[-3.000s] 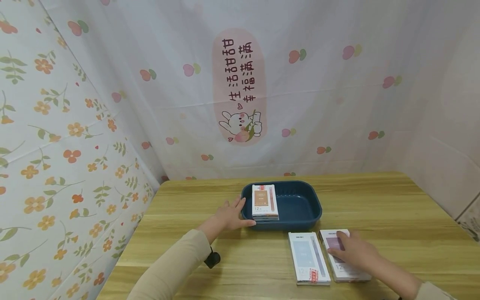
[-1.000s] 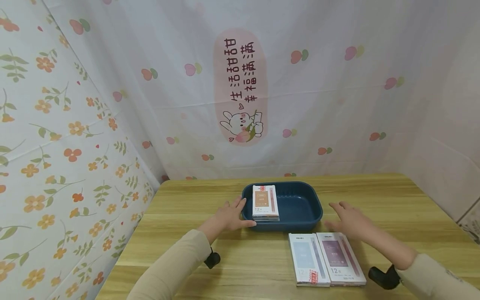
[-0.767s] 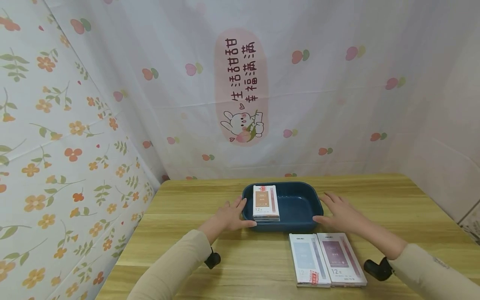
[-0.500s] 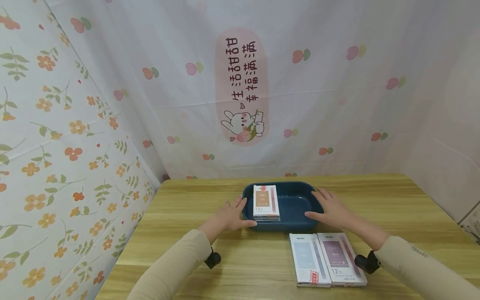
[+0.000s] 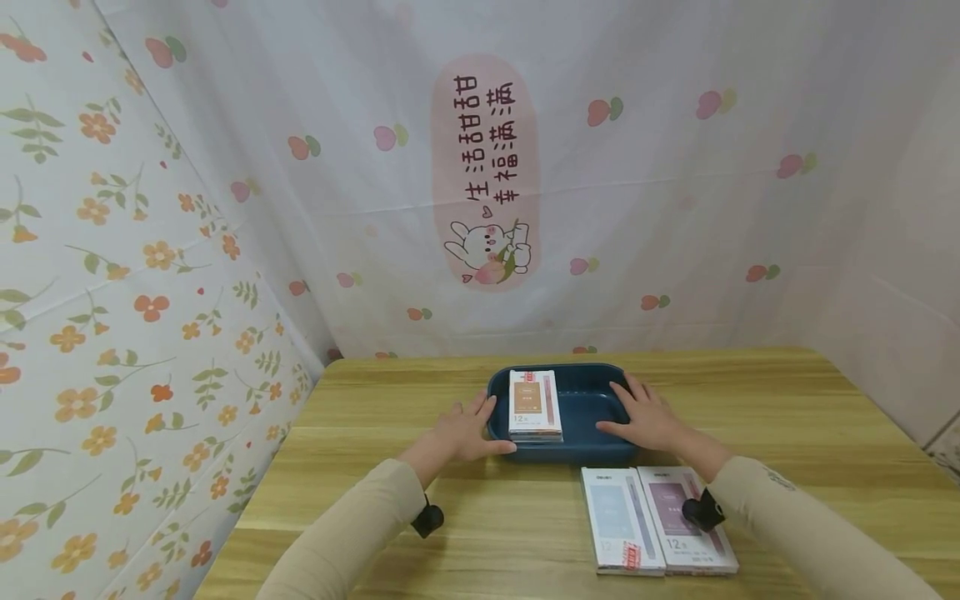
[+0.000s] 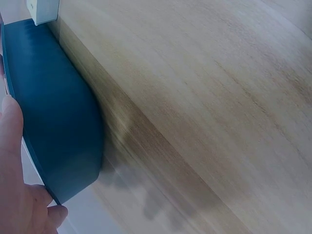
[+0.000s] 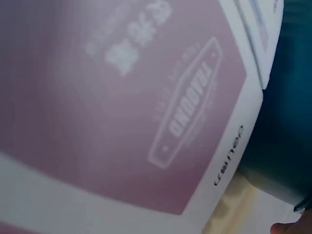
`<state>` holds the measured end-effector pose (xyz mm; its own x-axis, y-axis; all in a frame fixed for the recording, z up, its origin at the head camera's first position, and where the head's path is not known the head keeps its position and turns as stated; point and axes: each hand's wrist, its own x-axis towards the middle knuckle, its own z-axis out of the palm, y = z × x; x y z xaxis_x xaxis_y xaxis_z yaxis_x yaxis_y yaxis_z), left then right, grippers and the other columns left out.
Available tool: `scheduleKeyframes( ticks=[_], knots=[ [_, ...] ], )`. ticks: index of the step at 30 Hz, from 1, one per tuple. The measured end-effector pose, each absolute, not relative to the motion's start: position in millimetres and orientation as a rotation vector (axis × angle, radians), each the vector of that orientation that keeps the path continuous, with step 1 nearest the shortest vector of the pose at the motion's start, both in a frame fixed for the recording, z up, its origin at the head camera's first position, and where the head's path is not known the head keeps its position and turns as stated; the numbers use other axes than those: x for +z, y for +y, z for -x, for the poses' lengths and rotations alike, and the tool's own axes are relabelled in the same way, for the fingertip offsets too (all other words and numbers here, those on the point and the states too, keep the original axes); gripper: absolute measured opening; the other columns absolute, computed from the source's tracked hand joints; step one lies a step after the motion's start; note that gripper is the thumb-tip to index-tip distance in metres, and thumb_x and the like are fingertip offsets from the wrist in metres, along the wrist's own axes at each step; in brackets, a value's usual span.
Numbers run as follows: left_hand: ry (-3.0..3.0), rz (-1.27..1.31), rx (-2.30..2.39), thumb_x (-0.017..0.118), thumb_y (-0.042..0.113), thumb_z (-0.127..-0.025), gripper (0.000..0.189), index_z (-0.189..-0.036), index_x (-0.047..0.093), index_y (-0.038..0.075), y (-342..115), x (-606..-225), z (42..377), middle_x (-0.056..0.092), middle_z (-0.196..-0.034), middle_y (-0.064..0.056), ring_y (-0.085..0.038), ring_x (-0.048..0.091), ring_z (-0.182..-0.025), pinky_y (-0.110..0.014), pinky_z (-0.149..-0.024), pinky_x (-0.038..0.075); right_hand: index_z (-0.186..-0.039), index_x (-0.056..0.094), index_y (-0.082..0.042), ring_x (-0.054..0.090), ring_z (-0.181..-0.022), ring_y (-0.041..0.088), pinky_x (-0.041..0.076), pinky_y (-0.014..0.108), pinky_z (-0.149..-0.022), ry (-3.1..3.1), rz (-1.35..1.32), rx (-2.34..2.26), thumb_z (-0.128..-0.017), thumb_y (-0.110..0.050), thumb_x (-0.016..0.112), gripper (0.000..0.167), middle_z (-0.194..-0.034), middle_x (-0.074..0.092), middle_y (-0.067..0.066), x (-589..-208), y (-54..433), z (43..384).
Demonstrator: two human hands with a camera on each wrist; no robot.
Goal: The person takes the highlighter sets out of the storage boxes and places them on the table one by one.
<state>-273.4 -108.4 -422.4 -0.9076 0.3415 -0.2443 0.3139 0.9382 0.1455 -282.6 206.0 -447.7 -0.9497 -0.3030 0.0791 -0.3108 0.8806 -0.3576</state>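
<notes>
A black wrist camera [image 5: 703,511] hides part of the purple box [image 5: 670,510], whose smallest print is unreadable, and the wrist views' edges cut off the left hand [image 6: 19,180] and right hand [image 7: 296,226].

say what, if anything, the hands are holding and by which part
The dark blue, rounded-rectangular, plastic-looking tray: the left hand holds its left end at the rim. The right hand is over the right end; whether it grips cannot be told.

Forearms [image 5: 348,529] angled inward, left fingers [image 5: 478,404] and right fingers [image 5: 628,398] spread.
</notes>
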Motion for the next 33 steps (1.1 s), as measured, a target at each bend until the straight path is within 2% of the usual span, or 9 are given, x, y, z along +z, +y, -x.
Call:
scheduleKeyframes(
  ticks=[15, 23, 28, 33],
  knots=[
    [2.826, -0.482, 0.155, 0.04, 0.077, -0.075, 0.096, -0.148, 0.016, 0.02, -108.3, -422.0, 272.5, 0.012, -0.154, -0.003, -0.046, 0.025, -0.131, -0.055, -0.101, 0.029, -0.14, 0.025, 0.006, 0.018, -0.125, 0.059, 0.017, 0.071, -0.095, -3.055, -0.393, 0.569, -0.08, -0.052, 0.06, 0.091, -0.145, 0.013, 0.031, -445.8, 203.1, 278.7],
    [2.832, -0.489, 0.126, 0.039, 0.078, -0.076, 0.095, -0.148, 0.014, 0.021, -107.7, -426.0, 274.8, 0.012, -0.154, -0.002, -0.045, 0.026, -0.131, -0.054, -0.101, 0.03, -0.138, 0.024, 0.011, 0.024, -0.121, 0.061, 0.022, 0.072, -0.091, -3.077, -0.334, 0.496, -0.079, -0.052, 0.062, 0.094, -0.142, 0.018, 0.034, -444.2, 203.4, 281.2],
    [2.832, -0.479, 0.126, 0.039, 0.077, -0.076, 0.095, -0.148, 0.014, 0.021, -108.2, -427.5, 274.8, 0.011, -0.154, -0.002, -0.045, 0.026, -0.131, -0.054, -0.1, 0.031, -0.139, 0.02, 0.011, 0.019, -0.123, 0.061, 0.018, 0.072, -0.092, -3.093, -0.308, 0.543, -0.082, -0.05, 0.06, 0.092, -0.144, 0.013, 0.033, -447.2, 203.4, 284.0],
    [2.827, -0.482, 0.137, 0.04, 0.077, -0.076, 0.095, -0.148, 0.013, 0.021, -109.1, -426.9, 275.9, 0.011, -0.154, -0.003, -0.045, 0.025, -0.131, -0.055, -0.1, 0.031, -0.139, 0.018, 0.013, 0.021, -0.122, 0.062, 0.021, 0.071, -0.093, -3.061, -0.3, 0.592, -0.083, -0.045, 0.06, 0.091, -0.144, 0.013, 0.034, -450.7, 202.7, 285.4]
  ],
)
